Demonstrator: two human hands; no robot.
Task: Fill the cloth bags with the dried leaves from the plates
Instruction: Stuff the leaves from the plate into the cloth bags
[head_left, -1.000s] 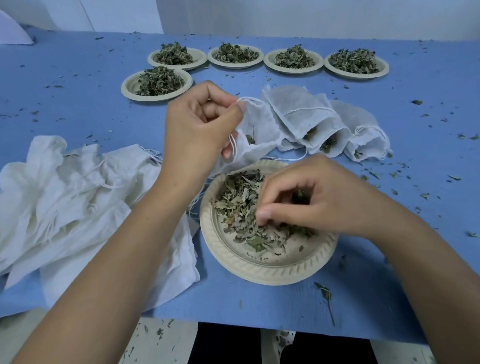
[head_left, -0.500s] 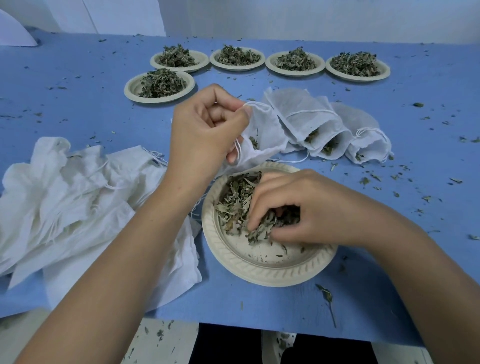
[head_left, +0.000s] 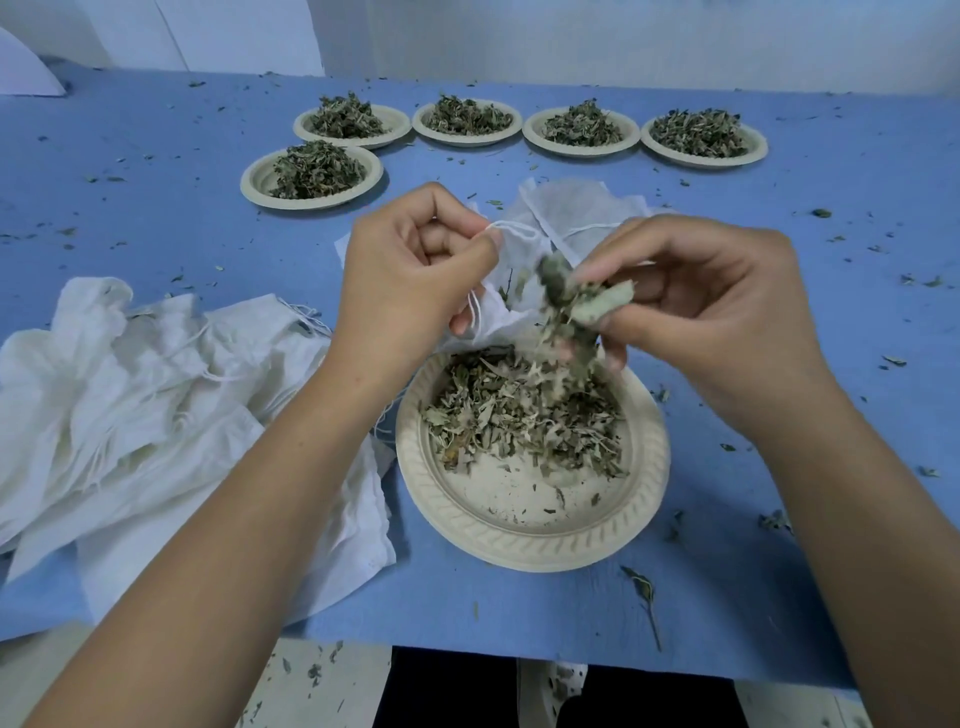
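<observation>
Early days on this one, I'd say. By the left edge of the blue table (head_left: 156, 208) there's a crumpled heap of empty white cloth bags (head_left: 156, 405), so loads left to fill. The left hand (head_left: 410, 280) pinches the mouth and drawstring of a small white cloth bag (head_left: 498, 312), holding it just past the far rim of a beige moulded paper plate (head_left: 519, 499) near the front edge. That plate looks about half cleared. The right hand (head_left: 701, 306) grips a clump of dried green leaves (head_left: 571, 306) right at the bag's mouth, not in yet. Behind the hands lie a few more white bags (head_left: 566, 208); can't tell how full. Along the far edge, 5 heaped beige plates (head_left: 254, 182) look untouched.
</observation>
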